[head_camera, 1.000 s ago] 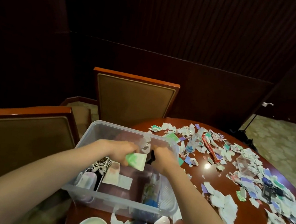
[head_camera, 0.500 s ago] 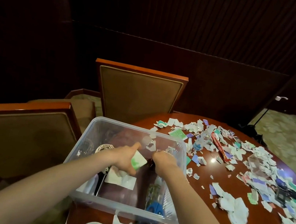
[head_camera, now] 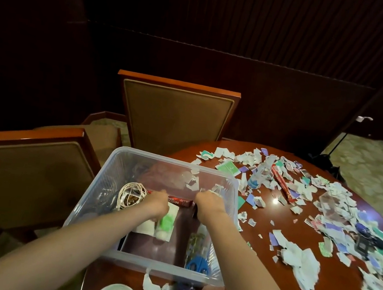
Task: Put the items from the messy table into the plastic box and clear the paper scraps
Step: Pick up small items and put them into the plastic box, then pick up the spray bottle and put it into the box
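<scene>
right hand (head_camera: 209, 204): grip unclear, perhaps empty

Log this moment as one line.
left hand at green-white packet in plastic box | right hand inside box, grip unclear | paper scraps on table

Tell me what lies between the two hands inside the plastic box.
In the head view, a red sachet lies across the gap between the left hand and the right hand, inside the plastic box.
</scene>
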The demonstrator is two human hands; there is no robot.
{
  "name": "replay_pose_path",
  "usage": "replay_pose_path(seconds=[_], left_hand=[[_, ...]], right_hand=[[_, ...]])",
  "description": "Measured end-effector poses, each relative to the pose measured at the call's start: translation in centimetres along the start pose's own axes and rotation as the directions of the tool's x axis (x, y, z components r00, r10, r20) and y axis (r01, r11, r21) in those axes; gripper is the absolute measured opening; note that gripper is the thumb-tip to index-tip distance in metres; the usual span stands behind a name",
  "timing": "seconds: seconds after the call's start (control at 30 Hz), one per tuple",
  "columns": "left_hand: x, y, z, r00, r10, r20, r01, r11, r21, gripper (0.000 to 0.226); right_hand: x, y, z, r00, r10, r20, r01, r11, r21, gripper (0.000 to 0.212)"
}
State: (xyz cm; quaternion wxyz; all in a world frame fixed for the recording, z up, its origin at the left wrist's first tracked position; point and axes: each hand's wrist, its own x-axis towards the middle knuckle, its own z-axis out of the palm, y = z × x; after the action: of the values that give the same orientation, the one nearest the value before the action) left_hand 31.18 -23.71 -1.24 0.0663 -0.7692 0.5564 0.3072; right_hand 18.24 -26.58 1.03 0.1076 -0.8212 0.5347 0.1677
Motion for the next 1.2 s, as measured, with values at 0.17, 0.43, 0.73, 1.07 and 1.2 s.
replay_pose_path(seconds=[0.17, 0.43, 0.73, 1.07, 1.2], left_hand=[[0.2, -0.5, -0.5, 0.991, 0.076, -0.107, -0.059, 0.986, 0.153, 0.031], [-0.7, -0.7, -1.4, 0.966, 0.232, -0.111, -0.179, 0.917, 0.357, 0.03], [-2.5, 0.2, -2.8, 0.944, 0.296, -0.145, -0.212, 0.882, 0.421, 0.03], [-6.6, 3.7, -6.2, 0.894, 0.384, -0.233, -0.304, 0.899, 0.316, 0.029], [-8.1, 5.5, -6.3, 0.864, 0.426, -0.269, -0.362, 0.896, 0.258, 0.025]], right_hand=[[-0.1, 0.0, -0.1, 1.0, 0.007, -0.008, -0.007, 1.0, 0.004, 0.037], [-1.0, 0.0, -0.7, 1.0, 0.03, -0.006, -0.03, 0.999, -0.022, 0.038], [-2.5, 0.1, -2.9, 0.998, 0.054, -0.012, -0.054, 0.999, -0.005, 0.041], [-7.8, 0.8, -7.6, 0.977, 0.066, -0.202, -0.064, 0.998, 0.016, 0.038], [-9.7, 2.0, -7.8, 0.96, 0.103, -0.259, -0.104, 0.995, 0.012, 0.036]])
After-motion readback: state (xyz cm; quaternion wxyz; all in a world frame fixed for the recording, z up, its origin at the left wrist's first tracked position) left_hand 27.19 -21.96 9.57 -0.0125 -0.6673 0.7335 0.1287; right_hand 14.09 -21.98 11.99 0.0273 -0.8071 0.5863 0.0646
